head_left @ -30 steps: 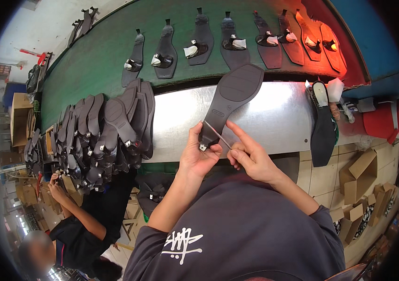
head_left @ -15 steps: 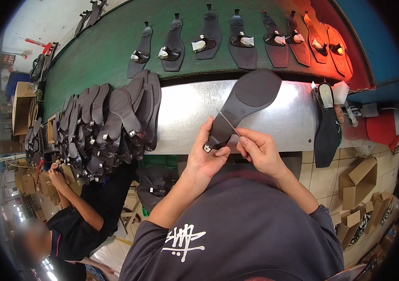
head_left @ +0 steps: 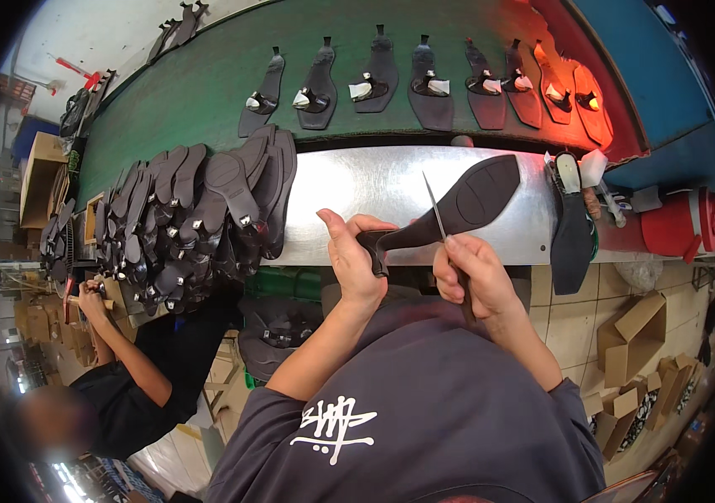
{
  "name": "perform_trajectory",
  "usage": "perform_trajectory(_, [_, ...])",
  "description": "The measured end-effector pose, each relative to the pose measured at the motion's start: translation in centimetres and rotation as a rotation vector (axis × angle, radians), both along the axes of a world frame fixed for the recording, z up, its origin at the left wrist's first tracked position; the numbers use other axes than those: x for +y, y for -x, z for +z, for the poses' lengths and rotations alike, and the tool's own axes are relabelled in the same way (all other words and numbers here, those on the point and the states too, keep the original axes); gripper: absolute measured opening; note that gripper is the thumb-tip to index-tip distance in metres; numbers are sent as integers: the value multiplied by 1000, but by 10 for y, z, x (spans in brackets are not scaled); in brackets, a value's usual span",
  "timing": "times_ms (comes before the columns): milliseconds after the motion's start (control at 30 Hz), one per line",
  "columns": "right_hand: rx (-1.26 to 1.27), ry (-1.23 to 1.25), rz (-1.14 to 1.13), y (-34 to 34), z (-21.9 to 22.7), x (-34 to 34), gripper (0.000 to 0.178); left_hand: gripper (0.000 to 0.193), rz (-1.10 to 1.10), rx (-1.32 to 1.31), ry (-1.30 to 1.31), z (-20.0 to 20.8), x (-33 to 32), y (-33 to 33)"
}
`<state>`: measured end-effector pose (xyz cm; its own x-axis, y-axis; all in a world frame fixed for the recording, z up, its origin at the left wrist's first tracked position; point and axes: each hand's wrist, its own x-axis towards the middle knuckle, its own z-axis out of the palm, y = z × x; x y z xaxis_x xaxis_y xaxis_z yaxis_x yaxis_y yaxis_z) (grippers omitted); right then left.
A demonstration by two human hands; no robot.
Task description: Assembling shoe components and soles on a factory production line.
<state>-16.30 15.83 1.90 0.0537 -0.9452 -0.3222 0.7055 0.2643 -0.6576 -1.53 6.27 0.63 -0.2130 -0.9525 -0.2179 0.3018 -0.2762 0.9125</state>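
Item: black shoe sole (head_left: 466, 205), heeled type, tread side up. Loc: held in air above metal tabletop (head_left: 357, 189), toe end pointing upper right, heel end low left.
L hand (head_left: 353, 260): clenched round heel end of sole, thumb on top.
R hand (head_left: 470, 272): closed on thin metal blade (head_left: 434, 205); blade upright, tip up, touching sole's narrow waist. Handle hidden in fist.
Nearby: pile of black soles (head_left: 189, 218) on tabletop, left of hands, overlapping. 1 black sole (head_left: 574, 226) w/ pale insole, right of hands. Green conveyor belt (head_left: 206, 84) behind tabletop, carrying row of 8 soles w/ straps (head_left: 424, 80), spaced apart. Red cylinder (head_left: 672, 226) far right. Cardboard boxes (head_left: 634, 335) on tiled floor, lower right. Co-worker in black sleeve (head_left: 164, 369) lower left, hands near pile's edge.
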Motion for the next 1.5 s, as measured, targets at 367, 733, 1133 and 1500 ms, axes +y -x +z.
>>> perform_trajectory(367, [1406,548,-199,-31,13,26,6,84,16,170,-155,23,23,0])
perform_trajectory(733, [1464,485,-247,-29,14,14,5,54,-128,493,-688,33,-4,-3])
perform_trajectory(1133, [1440,549,-9,-56,6,-11,11,32,-68,695,-860,1,-44,-5])
perform_trajectory(1500, [1340,246,-208,22,-8,-25,17,39,206,282,-62,72,-105,-161])
